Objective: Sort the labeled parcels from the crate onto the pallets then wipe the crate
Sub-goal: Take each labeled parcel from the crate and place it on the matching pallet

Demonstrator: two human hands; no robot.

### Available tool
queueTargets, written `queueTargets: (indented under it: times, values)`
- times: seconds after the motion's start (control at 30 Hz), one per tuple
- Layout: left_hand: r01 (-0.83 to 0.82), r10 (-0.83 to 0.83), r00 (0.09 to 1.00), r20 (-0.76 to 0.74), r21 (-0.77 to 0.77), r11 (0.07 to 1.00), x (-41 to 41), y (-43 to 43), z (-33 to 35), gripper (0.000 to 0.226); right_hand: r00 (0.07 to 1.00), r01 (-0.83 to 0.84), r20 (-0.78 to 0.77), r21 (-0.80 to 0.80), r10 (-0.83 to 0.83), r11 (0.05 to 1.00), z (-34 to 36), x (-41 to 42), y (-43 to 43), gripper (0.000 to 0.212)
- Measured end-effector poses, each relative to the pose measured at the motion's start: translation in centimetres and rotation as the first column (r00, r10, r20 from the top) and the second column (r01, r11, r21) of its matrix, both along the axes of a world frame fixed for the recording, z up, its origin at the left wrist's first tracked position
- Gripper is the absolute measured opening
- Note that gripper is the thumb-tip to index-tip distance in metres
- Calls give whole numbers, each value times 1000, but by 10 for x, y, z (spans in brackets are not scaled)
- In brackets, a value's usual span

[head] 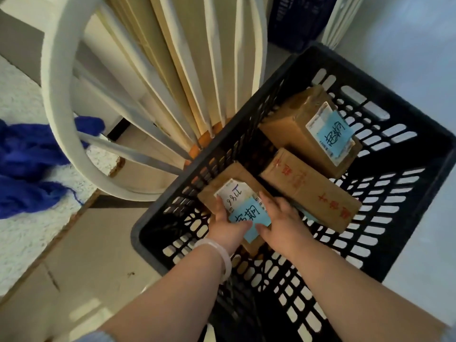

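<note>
Both hands, left (225, 225) & right (283, 218), grip the small brown cardboard parcel w/ blue handwritten label (246, 213) by its sides. It's inside the black slotted plastic crate (365, 72) – near-left corner, beside two other brown cardboard boxes (291, 119).

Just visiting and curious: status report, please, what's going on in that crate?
Left hand, right hand both grip near parcel. Red-printed parcel and far parcel wait in black crate. Red-printed one crowds the right hand.
</note>
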State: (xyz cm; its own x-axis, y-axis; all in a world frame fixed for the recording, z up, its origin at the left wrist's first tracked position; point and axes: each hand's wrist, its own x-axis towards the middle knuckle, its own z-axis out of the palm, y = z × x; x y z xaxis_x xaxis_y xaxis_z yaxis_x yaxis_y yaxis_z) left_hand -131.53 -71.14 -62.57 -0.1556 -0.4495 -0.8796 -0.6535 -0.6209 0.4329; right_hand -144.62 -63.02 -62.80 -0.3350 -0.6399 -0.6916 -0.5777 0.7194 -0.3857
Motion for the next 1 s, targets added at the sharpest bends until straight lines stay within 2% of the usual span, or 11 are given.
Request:
queueTargets:
  times: [0.13, 0.27, 0.43, 0.63, 0.77, 0.9, 1.0]
  values:
    - [79, -77, 997, 18, -67, 995, 2, 3, 16, 92, 982, 187, 23, -91, -186, 978, 13, 9, 6, 77]
    - [187, -195, 980, -30, -178, 966, 10, 6, 51, 82, 905, 416, 154, -137, -395, 899, 49, 16, 18, 76]
    - [316, -376, 919, -121, -348, 883, 19, 7, 113, 85, 838, 542, 226, -234, -497, 808, 113, 19, 32, 78]
    - [340, -555, 807, -201, -609, 716, 33, 0, 192, 88, 816, 576, 359, -439, -453, 690, 200, 34, 40, 88]
    - [261, -632, 733, -250, -756, 601, 73, -13, 246, 95, 863, 506, 327, -573, -386, 645, 259, 64, 27, 89]
    - [116, -578, 780, -240, -852, 511, 144, -36, 290, 99, 919, 393, 309, -688, -244, 610, 305, 121, -3, 92]
    - [-21, -478, 829, -291, -870, 492, 219, -52, 315, 100, 944, 313, 310, -741, -111, 593, 329, 185, -36, 93]
